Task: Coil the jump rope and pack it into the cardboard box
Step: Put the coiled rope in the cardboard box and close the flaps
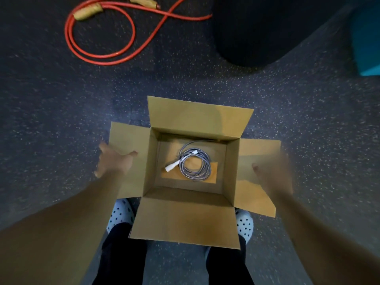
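An open cardboard box point(231, 161) stands on the floor in front of my feet, all four flaps folded out. At its bottom lies a coiled grey jump rope point(196, 164) with a white handle. My left hand point(115, 159) is over the outer edge of the left flap point(131, 138), with its thumb on the flap and its fingers spread. My right hand point(273, 173) hovers over the right flap point(259, 149); it is motion-blurred, the thumb apart from the palm, and holds nothing I can see. A second, red jump rope point(102, 56) with tan handles lies uncoiled on the floor at the far left.
The floor is dark speckled rubber. A large black round object point(257, 33) sits at the far right, with a teal block point(368, 38) at the right edge. My feet in white perforated clogs point(121, 214) stand under the box's near flap.
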Demonstrator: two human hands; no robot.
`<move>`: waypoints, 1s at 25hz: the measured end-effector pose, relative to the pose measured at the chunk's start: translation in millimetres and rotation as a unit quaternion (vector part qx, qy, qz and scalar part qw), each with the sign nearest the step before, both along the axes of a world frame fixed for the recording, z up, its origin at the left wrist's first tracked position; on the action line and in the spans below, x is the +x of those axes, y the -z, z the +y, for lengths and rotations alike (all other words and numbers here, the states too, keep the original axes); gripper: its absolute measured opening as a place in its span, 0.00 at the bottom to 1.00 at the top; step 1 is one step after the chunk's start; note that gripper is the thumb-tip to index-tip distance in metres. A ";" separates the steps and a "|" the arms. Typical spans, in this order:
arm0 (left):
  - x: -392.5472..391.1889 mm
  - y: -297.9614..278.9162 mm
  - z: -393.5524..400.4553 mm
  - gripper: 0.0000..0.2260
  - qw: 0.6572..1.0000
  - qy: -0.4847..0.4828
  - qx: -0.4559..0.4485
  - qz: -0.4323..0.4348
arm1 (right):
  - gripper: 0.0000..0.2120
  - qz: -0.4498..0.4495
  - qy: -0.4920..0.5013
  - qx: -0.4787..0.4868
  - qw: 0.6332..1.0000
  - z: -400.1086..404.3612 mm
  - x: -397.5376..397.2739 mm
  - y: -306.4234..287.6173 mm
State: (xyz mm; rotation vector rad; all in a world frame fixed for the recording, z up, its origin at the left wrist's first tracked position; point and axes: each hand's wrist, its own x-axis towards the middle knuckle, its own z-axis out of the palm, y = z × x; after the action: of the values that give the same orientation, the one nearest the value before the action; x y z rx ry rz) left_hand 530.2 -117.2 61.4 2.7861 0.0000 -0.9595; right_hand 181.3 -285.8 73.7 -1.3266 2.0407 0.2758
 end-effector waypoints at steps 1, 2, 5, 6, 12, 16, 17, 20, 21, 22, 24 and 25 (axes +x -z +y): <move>-6.9 0.1 -2.6 0.40 1.000 0.001 -0.011 -0.014 | 0.49 -0.026 0.019 -0.029 0.999 5.4 6.1 -0.2; -17.7 -3.4 -5.7 0.35 0.998 0.017 -0.013 -0.054 | 0.46 -0.042 0.030 -0.065 0.997 12.2 16.4 -4.3; -66.2 -29.4 -14.7 0.22 0.987 0.072 -0.069 -0.127 | 0.36 -0.072 -0.012 -0.126 0.989 42.7 57.2 -25.2; -83.2 -35.4 -18.5 0.20 0.984 0.101 -0.097 -0.107 | 0.35 -0.096 -0.049 -0.119 0.987 53.5 71.6 -28.9; -114.1 17.2 -33.1 0.24 0.889 0.455 -0.039 -0.002 | 0.31 -0.018 -0.352 -0.068 0.933 74.3 112.8 20.9; -100.1 64.6 -18.5 0.32 0.812 0.582 0.043 -0.008 | 0.35 0.086 -0.526 -0.001 0.846 66.9 95.2 78.1; -100.7 65.8 -15.3 0.33 0.804 0.592 0.043 -0.022 | 0.36 0.107 -0.551 0.001 0.827 65.2 89.9 81.6; -105.2 56.0 -6.1 0.35 0.810 0.586 0.025 -0.007 | 0.37 0.111 -0.579 -0.007 0.807 61.0 87.2 74.5; -107.1 46.1 -2.9 0.35 0.815 0.579 0.017 0.013 | 0.35 0.096 -0.574 -0.004 0.813 58.3 89.5 64.2; -107.4 35.6 -1.5 0.36 0.815 0.579 0.014 0.028 | 0.33 0.078 -0.567 -0.006 0.820 54.1 92.5 52.2; -106.1 8.9 -0.3 0.37 0.807 0.587 0.023 0.061 | 0.29 0.031 -0.549 -0.027 0.835 40.3 103.1 22.0; -106.6 -5.1 1.0 0.38 0.801 0.592 0.021 0.090 | 0.27 0.009 -0.543 -0.054 0.838 31.0 110.5 9.2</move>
State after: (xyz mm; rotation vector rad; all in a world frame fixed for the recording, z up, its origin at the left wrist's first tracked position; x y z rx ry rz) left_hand 423.6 -116.2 66.5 2.4999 -1.8638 -1.3821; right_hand 291.7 -254.8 64.5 -2.4421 1.0928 0.6604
